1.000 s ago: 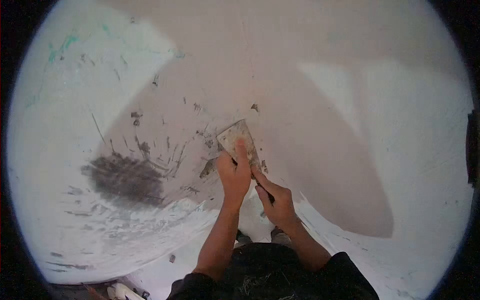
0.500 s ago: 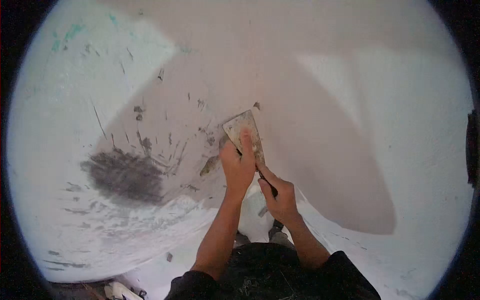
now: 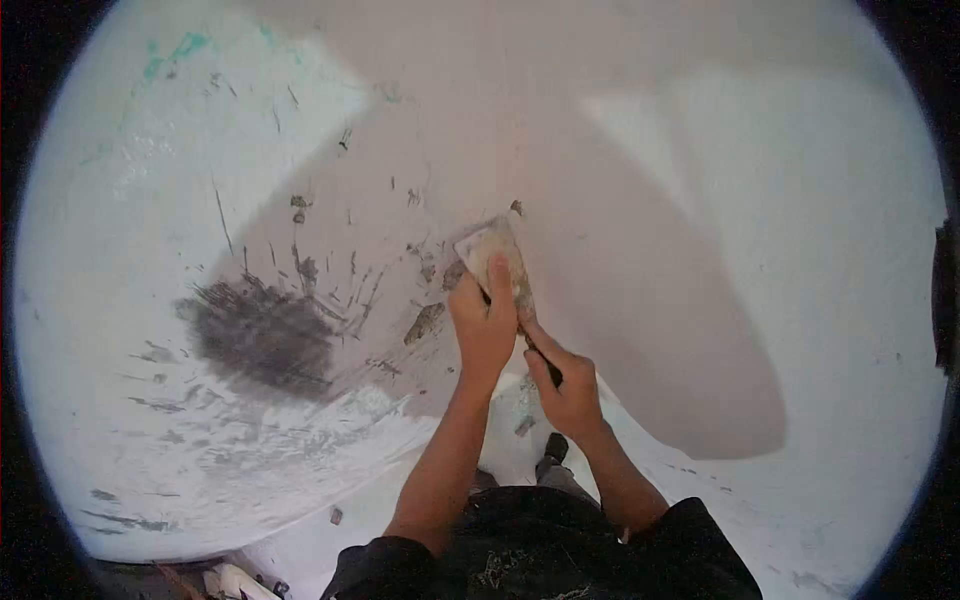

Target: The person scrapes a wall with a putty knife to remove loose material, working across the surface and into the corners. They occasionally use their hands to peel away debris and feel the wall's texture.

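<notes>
A wide-bladed scraper [image 3: 484, 238], its metal blotched with pale residue, lies against the white wall [image 3: 640, 300] with the blade angled up and left. My right hand [image 3: 568, 388] is wrapped round its dark handle. My left hand [image 3: 484, 325] grips the blade lower down, thumb laid along its face and fingers folded at the left edge, partly hidden. Just above the blade's tip is a small dark chip [image 3: 516, 207] in the wall. Left of my left hand is a larger brownish bare spot [image 3: 425, 323].
A big dark grey patch [image 3: 262, 338] with streaks around it marks the wall on the left. My shadow covers the middle. Small debris [image 3: 336, 516] lies on the pale floor near my shoe [image 3: 554, 448]. Assorted objects [image 3: 235, 582] sit at the lower left.
The view has shifted slightly, so wall marks appear farther right. The scraper and both hands have moved only a little; both hands keep their hold on it.
</notes>
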A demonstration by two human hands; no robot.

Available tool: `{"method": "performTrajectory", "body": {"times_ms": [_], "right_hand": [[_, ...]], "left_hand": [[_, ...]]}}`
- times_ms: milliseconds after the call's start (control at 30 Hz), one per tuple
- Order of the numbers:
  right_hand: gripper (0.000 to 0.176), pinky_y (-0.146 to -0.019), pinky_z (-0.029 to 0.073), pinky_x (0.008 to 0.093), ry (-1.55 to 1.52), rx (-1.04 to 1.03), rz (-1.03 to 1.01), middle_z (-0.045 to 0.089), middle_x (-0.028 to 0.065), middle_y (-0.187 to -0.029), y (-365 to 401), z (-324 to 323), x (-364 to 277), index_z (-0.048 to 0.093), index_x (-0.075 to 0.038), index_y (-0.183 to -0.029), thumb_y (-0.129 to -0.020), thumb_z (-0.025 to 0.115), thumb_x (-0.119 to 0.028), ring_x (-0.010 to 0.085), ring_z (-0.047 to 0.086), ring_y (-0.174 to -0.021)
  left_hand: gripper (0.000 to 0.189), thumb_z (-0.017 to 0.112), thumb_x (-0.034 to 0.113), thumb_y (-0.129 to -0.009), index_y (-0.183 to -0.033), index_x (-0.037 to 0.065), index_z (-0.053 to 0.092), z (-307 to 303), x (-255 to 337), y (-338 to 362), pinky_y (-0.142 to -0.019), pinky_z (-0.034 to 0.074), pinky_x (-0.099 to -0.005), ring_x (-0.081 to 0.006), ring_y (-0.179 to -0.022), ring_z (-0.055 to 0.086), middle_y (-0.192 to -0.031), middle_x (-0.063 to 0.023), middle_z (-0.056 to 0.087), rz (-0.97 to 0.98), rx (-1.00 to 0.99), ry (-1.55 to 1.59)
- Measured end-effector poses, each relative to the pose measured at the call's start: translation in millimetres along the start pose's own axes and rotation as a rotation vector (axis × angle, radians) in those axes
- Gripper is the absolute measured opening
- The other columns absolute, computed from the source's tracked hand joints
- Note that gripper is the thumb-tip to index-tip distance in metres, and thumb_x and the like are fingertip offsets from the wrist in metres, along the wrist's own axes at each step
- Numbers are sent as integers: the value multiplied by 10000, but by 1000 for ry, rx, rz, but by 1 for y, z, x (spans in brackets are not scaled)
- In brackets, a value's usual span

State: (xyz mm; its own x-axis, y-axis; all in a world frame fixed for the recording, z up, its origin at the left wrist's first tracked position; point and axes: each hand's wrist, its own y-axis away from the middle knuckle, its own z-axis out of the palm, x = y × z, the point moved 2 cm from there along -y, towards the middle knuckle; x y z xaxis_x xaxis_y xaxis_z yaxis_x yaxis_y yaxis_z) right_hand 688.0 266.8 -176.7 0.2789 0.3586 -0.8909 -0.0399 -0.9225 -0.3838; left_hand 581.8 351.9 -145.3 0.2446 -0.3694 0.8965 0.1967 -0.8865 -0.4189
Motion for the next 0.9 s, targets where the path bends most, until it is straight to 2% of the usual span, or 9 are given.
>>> {"method": "performTrajectory", "body": {"times_ms": [133,267,367,467,567,700,733,833,900], "right_hand": [[467,-849,508,359,-23,-93,108,626,196,-1197,18,3,-2,468,-119,-1397,-938,545,-79,256,661,-1036],[464,-843,507,357,4,-57,18,623,207,-1198,19,8,-1,471,-118,-1396,-939,539,-73,232,666,-1019],[429,-856,474,286,-1,-132,320,601,214,-1247,0,7,1,476,-10,-1365,-939,519,-38,198,620,-1086],[439,-841,475,278,-4,69,11,629,221,-1192,-12,6,-14,479,-10,-1363,-926,524,-22,187,642,-1029],[478,-782,504,329,13,9,5,641,230,-1124,9,15,-1,465,-111,-1400,-931,545,-58,203,685,-859],[476,-754,502,309,48,-34,32,654,218,-1100,6,22,0,475,-114,-1393,-927,560,-67,184,653,-757],[444,-858,487,291,29,-4,87,627,222,-1188,6,28,5,508,-23,-1340,-900,572,-13,231,655,-1051],[449,-858,496,300,-28,-28,193,622,220,-1196,0,19,-13,508,-36,-1345,-900,565,-2,234,655,-1055],[449,-843,501,295,22,-24,90,623,216,-1195,12,19,-9,510,-38,-1344,-900,563,2,230,664,-1033]], "left_hand": [[364,557,233,-966,-740,-51,581,-14,8,19,-474,375,-326,-104,-537,476,-572,-73,550,-2,8,-10],[373,551,244,-968,-750,-57,588,-15,2,17,-465,373,-332,-117,-509,473,-555,-80,547,-3,-33,4],[400,546,254,-971,-728,-63,576,6,14,-16,-453,361,-345,-123,-482,459,-539,-91,535,53,-44,-61],[427,539,261,-973,-697,-63,554,2,9,-15,-448,352,-361,-128,-471,445,-527,-103,515,121,-20,-140],[429,536,252,-971,-677,-60,539,-13,3,8,-450,348,-375,-155,-467,445,-524,-123,508,69,-32,-97],[409,532,230,-973,-685,-60,546,-18,0,2,-462,359,-363,-171,-487,471,-531,-132,522,42,-10,-32],[409,532,230,-973,-685,-60,546,-19,0,3,-462,359,-363,-171,-487,471,-531,-132,522,27,-8,-32],[394,523,237,-981,-734,-66,570,-17,12,-2,-480,382,-341,-154,-515,493,-561,-120,551,117,-23,-176],[399,511,249,-985,-744,-62,571,-22,7,11,-491,396,-335,-163,-515,504,-567,-125,559,23,28,14]]}}
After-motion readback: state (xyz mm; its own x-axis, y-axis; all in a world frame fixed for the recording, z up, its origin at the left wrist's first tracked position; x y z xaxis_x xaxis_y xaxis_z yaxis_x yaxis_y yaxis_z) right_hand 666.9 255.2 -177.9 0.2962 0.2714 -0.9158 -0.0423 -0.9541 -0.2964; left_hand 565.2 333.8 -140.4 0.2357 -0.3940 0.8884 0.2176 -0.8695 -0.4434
